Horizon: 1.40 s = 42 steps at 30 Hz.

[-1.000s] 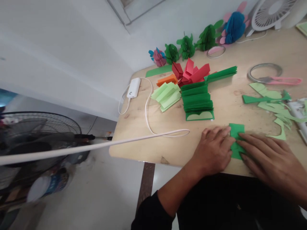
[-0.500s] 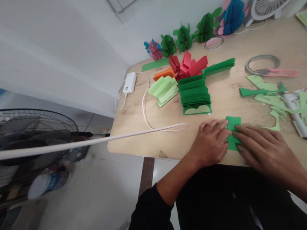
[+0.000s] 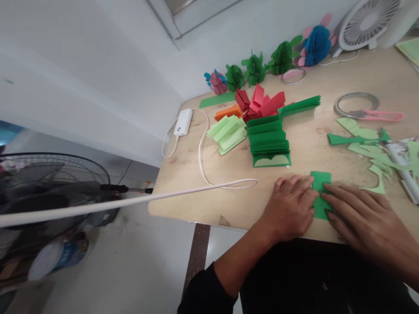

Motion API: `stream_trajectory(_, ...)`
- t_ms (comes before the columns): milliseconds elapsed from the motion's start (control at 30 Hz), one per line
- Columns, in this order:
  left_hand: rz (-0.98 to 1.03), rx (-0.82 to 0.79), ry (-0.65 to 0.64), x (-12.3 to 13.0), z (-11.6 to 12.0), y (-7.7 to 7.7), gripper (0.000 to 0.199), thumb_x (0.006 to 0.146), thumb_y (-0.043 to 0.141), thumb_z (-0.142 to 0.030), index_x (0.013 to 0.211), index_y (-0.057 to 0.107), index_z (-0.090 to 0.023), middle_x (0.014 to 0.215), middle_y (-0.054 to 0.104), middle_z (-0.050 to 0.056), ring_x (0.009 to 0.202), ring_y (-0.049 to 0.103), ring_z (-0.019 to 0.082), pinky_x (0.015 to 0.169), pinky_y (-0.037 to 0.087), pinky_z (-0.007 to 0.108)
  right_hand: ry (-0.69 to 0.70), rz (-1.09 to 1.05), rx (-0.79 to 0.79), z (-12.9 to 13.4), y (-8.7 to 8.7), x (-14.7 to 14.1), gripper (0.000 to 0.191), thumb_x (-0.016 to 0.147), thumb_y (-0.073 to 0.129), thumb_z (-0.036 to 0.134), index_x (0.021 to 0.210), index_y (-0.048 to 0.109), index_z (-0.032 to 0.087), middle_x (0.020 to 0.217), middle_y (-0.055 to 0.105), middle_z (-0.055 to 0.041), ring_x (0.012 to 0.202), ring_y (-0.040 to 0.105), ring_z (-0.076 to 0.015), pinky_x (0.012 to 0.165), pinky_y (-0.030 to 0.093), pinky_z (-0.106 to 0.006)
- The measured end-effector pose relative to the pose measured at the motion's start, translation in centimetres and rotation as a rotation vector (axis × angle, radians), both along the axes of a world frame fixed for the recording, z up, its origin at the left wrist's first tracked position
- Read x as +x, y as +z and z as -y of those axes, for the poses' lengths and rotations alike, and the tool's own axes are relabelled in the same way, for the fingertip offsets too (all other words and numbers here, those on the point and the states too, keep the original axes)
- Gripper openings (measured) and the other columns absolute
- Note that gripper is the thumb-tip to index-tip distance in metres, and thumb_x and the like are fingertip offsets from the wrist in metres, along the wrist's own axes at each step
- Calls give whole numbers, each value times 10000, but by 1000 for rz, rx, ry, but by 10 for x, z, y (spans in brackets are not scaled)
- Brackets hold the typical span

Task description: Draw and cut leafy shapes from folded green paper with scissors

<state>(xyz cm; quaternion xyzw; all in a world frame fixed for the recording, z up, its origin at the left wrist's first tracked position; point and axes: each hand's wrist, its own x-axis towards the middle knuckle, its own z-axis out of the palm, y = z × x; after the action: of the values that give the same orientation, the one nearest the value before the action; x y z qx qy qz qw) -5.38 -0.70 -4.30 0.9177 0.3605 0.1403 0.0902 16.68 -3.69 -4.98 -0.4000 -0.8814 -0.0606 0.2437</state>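
A small folded piece of green paper lies flat near the table's front edge. My left hand is at its left side, fingers bent and close together, gripping that edge against the tabletop. From the other side my right hand rests on the same paper, fingers stretched out and flat, fingertips on its middle and the thumb lower down. Both hands hide part of the paper. Beyond the left hand stands a stack of accordion-folded dark green paper, with a pale green scalloped piece on its front.
Light green, orange and red folded papers sit farther back. Scissors, a tape roll and paper scraps lie right. Paper figures line the wall. A white cable crosses the left side.
The view has tilted upward, so the table and hands appear lower in the picture. Both hands stay on the green paper in nearly the same pose.
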Motion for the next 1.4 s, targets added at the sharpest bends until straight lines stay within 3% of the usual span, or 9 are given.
stream_trajectory(633,15,15,12,0,1,0,386,1007,427,-338,1297,615,-165,1572,478,124,1441,393,277,1156,320,477,-47,-66,-70,5,-6,1,505,948,545,273,1451,515,240,1283,725,-124,1174,650,-340,932,469,-495)
stream_trajectory(1133,42,-31,3,0,1,0,401,1000,432,-332,1322,591,-152,1581,460,139,1446,392,283,1168,309,487,-30,-59,-33,5,-7,1,443,939,557,256,1377,574,194,1275,722,-146,1186,636,-335,928,463,-472)
stream_trajectory(1400,37,-33,-3,0,-1,1,386,991,444,-321,1300,607,-156,1562,482,131,1436,394,282,1141,352,486,-34,-61,-45,5,-7,0,488,947,541,261,1434,541,228,1269,736,-119,1176,650,-336,929,467,-492)
